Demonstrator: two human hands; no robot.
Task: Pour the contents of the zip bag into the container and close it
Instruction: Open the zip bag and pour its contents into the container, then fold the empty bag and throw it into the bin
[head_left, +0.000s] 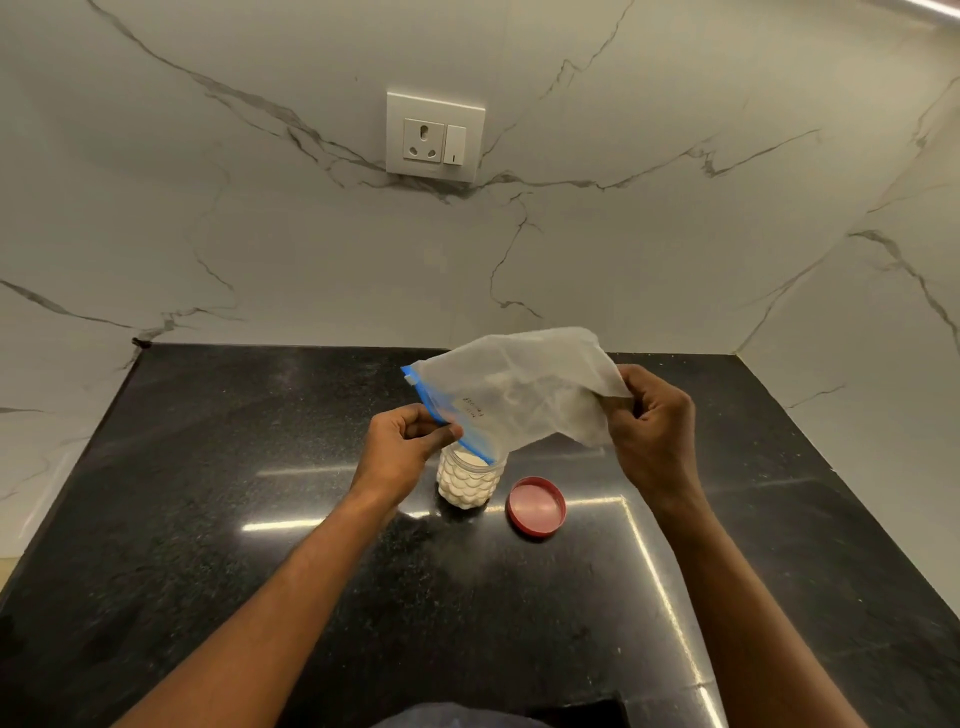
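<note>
Small dark print on the zip bag (511, 395) is too blurred to read

**One head-worn view, forward and down**

Worn on the head, wide-angle, tilted down over a black granite countertop (208, 519); faces the marble-patterned wall (623, 234) with its socket plate (435, 136) near top centre; close enough for both forearms to enter from the bottom edge; left hand (402, 447) and right hand (652, 431) just below frame centre, at arm's length; counter edges and wall seams bowed by the lens; corner walls visible at both sides; no second view to overlap with.
</note>
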